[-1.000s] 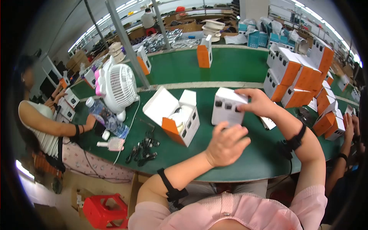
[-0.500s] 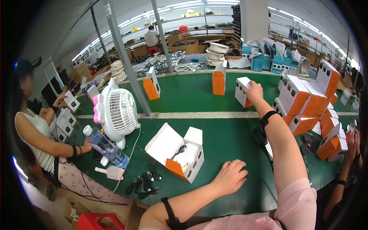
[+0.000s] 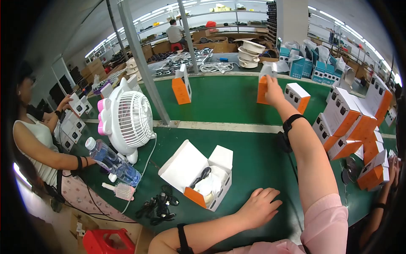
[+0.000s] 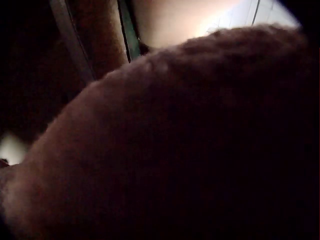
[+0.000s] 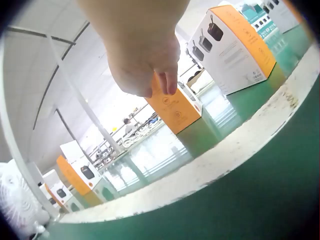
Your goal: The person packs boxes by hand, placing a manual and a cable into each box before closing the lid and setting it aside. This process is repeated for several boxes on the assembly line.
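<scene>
— What do we record on the left side?
— We record a white desk fan standing on the green table. A water bottle lies at its foot, with a pink hairbrush just beside the bottle. A tangle of black cables sits near the front edge.
— And towards the middle?
— We find an open carton, flaps up, with a white item and a dark cord inside. Just right of it the left hand lies palm down on the table, fingers straight and slightly spread, holding nothing. The left wrist view is dark and blurred, so we take nothing from it.
— Where do we place the right hand?
— We place the right hand at full reach over the far lane. It sits against the right side of an upright orange-and-white box. The right wrist view shows the hand with fingers curled downward in front of the top edge of that box. We cannot tell whether they clamp it or merely touch it.
— Further right?
— A second box stands near the first, apart from it, and stacked boxes are piled at the right end
</scene>
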`<state>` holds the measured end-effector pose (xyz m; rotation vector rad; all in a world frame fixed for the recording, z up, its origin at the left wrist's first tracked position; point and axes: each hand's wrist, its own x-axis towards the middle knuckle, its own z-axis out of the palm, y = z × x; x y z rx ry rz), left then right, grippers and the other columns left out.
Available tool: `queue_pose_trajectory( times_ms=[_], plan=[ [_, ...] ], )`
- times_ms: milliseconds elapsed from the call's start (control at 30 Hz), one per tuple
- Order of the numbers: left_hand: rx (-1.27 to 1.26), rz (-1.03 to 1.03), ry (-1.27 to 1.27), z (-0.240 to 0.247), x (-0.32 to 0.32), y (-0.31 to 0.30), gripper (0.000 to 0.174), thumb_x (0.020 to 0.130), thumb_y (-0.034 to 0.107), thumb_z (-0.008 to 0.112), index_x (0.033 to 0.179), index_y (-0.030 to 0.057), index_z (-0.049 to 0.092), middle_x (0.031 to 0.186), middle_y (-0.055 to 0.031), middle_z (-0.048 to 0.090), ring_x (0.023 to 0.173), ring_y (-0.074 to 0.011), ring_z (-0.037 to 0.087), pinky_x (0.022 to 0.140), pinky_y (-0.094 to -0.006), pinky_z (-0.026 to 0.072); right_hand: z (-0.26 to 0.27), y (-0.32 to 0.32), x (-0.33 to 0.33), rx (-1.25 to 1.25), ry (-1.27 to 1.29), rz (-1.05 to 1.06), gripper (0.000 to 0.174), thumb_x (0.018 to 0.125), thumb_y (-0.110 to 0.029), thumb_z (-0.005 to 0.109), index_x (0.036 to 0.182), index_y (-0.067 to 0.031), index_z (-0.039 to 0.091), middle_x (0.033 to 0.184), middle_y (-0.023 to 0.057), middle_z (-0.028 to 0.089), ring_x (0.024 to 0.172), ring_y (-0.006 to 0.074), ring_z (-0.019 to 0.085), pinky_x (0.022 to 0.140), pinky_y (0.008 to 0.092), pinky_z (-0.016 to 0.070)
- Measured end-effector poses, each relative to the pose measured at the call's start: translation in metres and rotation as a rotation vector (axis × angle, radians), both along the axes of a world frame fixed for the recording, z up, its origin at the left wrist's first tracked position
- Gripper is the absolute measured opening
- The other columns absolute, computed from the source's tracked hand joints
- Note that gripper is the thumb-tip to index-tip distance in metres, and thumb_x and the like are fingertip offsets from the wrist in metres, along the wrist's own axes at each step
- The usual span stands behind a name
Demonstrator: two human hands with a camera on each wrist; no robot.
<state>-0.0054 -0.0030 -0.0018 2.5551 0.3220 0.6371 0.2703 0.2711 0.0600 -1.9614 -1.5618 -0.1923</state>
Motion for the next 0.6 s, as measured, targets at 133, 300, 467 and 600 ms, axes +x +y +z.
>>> queue_pose_trajectory(
  times_ms=[133, 300, 467, 600],
  plan=[
    [0.006, 0.009, 0.001, 0.000, 0.000, 0.000, 0.033, 0.077, 0.017, 0.069, 0.109, 0.0087, 0.062, 0.125, -0.0130, 0.051, 0.121, -0.0276, 0.045, 0.099, -0.0442, 0.0356, 0.016, -0.008, 0.006, -0.213, -0.079, -0.169, 0.061, 0.078, 0.004, 0.053, 0.136, -0.0116, 0.039, 0.131, 0.0192, 0.043, 0.111, 0.0375, 0.055, 0.089, 0.0448, 0.0489],
    [0.015, -0.004, 0.019, -0.003, 0.000, -0.001, 0.032, 0.078, 0.017, 0.068, 0.109, 0.0081, 0.062, 0.126, -0.0141, 0.050, 0.121, -0.0286, 0.045, 0.100, -0.0441, 0.0350, 0.009, -0.014, 0.018, 0.053, -0.128, -0.133, 0.063, 0.078, 0.004, 0.055, 0.136, -0.0115, 0.039, 0.131, 0.0189, 0.045, 0.110, 0.0376, 0.056, 0.089, 0.0451, 0.0488],
    [-0.003, 0.001, 0.007, -0.002, 0.000, 0.000, 0.032, 0.078, 0.017, 0.069, 0.107, 0.0075, 0.063, 0.126, -0.0137, 0.050, 0.121, -0.0290, 0.044, 0.100, -0.0439, 0.0349, 0.004, -0.005, 0.046, -0.030, -0.172, -0.210, 0.046, 0.080, -0.004, 0.058, 0.124, -0.0118, 0.049, 0.121, 0.0159, 0.051, 0.102, 0.0379, 0.060, 0.084, 0.0467, 0.0493],
    [-0.005, -0.012, -0.001, -0.003, -0.001, 0.000, 0.032, 0.077, 0.018, 0.069, 0.107, 0.0076, 0.063, 0.124, -0.0130, 0.050, 0.120, -0.0282, 0.045, 0.099, -0.0436, 0.0350, 0.018, -0.022, 0.034, -0.104, -0.306, -0.193, 0.015, 0.082, -0.005, 0.055, 0.096, -0.0082, 0.058, 0.113, 0.0166, 0.053, 0.093, 0.0385, 0.062, 0.077, 0.0476, 0.0499]
  ],
)
